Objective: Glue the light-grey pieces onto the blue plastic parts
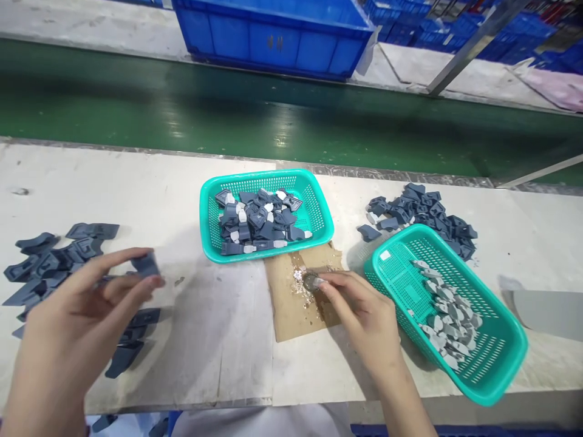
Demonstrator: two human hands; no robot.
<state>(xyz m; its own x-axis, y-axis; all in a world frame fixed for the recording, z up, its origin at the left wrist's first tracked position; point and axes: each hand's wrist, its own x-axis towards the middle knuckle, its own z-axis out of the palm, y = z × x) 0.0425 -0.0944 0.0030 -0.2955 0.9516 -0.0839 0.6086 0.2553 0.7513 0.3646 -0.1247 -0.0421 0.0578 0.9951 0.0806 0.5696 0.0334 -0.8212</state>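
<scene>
My left hand (98, 303) pinches a dark blue-grey plastic piece (146, 264) between thumb and forefinger, above the left side of the table. Beneath and beside it lies a loose pile of similar dark pieces (50, 264). Over a brown cardboard sheet (286, 315), my right hand (364, 309) grips a small light grey plastic piece (317, 282) in its fingertips. That piece meets a small dark round spot or dish (310, 281), which I cannot make out clearly. Shiny wet-looking flecks surround it.
A green basket (209, 243) behind the cardboard holds dark pieces with white ends. Another green basket (501, 382) at right contains small grey pieces. Behind that is a dark pile (428, 212). Beyond the table runs a green belt (136, 115), with a blue crate (273, 42) past it.
</scene>
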